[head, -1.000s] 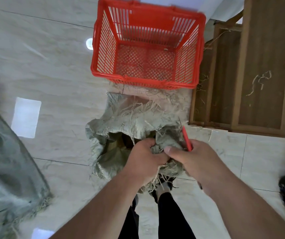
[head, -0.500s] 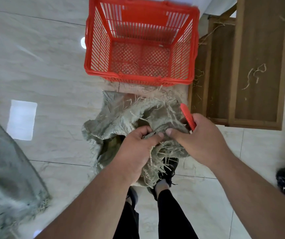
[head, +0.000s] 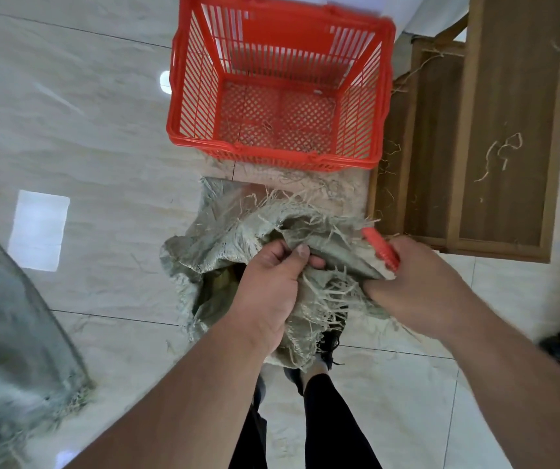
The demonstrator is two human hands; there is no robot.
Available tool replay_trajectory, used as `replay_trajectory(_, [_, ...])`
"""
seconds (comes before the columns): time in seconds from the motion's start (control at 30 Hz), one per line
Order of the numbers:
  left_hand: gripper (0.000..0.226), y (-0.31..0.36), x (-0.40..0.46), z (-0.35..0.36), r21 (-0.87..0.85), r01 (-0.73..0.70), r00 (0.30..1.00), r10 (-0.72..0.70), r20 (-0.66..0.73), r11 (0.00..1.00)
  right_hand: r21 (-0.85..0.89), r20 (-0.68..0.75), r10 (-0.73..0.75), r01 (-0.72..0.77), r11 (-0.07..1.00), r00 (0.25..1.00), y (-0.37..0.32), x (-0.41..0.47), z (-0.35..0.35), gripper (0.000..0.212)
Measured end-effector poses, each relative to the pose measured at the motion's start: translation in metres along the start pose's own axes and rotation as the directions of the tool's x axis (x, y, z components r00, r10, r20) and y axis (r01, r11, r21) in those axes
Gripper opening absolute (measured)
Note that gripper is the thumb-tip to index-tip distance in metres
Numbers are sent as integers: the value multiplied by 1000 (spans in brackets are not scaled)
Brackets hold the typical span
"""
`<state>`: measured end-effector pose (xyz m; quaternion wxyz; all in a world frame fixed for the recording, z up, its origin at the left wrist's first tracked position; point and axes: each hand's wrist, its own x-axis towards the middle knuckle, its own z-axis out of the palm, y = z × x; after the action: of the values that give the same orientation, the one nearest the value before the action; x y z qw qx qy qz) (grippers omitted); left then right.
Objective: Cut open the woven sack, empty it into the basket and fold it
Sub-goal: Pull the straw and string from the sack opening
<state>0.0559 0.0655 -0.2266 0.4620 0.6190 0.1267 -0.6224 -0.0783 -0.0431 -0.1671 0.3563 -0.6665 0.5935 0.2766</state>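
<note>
Left hand bunched on the frayed top edge of the sack, thumb and fingers pinching the cloth; right hand just beside it, wrapped round a red cutter and gripping the same edge. Sack slumped on the floor at the person's feet, mouth torn open and dark inside, loose fibres spilling off the rim. Red basket on the floor just beyond the sack, only a few stray fibres inside, with a wooden frame along its right side and another grey sack at the floor's left edge.
</note>
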Motion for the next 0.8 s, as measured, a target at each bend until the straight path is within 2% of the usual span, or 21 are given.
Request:
replay_trajectory(0.07, [19, -2, 3, 0, 127, -66, 998, 67, -5, 990, 18, -32, -21, 21, 1000, 999, -2, -16, -15, 39])
replay_trajectory(0.1, [19, -3, 3, 0, 179, -87, 996, 86, 12, 980, -6, -100, -63, 63, 998, 993, -3, -27, -21, 41])
replay_trajectory(0.17, [14, -4, 2, 0, 220, -99, 993, 82, 83, 971, 37, -261, -177, 193, 981, 949, -13, -52, -31, 31])
replay_trajectory(0.2, [12, -4, 0, -1, 229, -99, 990, 71, 125, 968, 132, -286, -209, 254, 958, 935, -19, -59, -33, 21])
replay_trajectory(0.27, [18, -5, -1, -1, 264, -109, 982, 64, 176, 958, 291, -162, -231, 270, 918, 960, -31, -56, -28, 11])
replay_trajectory(0.3, [20, -6, -2, -1, 299, -120, 982, 69, 176, 947, 255, -92, -245, 260, 931, 965, -34, -48, -20, 15])
replay_trajectory(0.4, [25, -11, -6, -3, 418, -131, 984, 66, 167, 899, 9, -14, -246, 246, 969, 969, -39, -13, 0, 30])
replay_trajectory(0.47, [34, -14, -8, -3, 454, -132, 979, 44, 198, 881, 28, 41, -195, 194, 981, 980, -43, 3, 4, 41])
replay_trajectory(0.53, [43, -14, -9, -5, 503, -150, 971, 29, 239, 851, 106, 91, -149, 140, 985, 985, -46, 10, 7, 50])
replay_trajectory(0.6, [47, -14, -9, -8, 534, -145, 971, 17, 237, 833, 213, 83, -115, 95, 972, 990, -45, 17, 12, 53])
replay_trajectory(0.7, [54, -13, -10, -11, 538, -172, 967, 36, 254, 825, 460, 1, -74, 65, 886, 997, -39, 27, 25, 33])
replay_trajectory(0.8, [46, -16, -14, -11, 585, -187, 977, 88, 194, 789, 641, -2, 23, -17, 768, 1000, -35, 32, 34, 30])
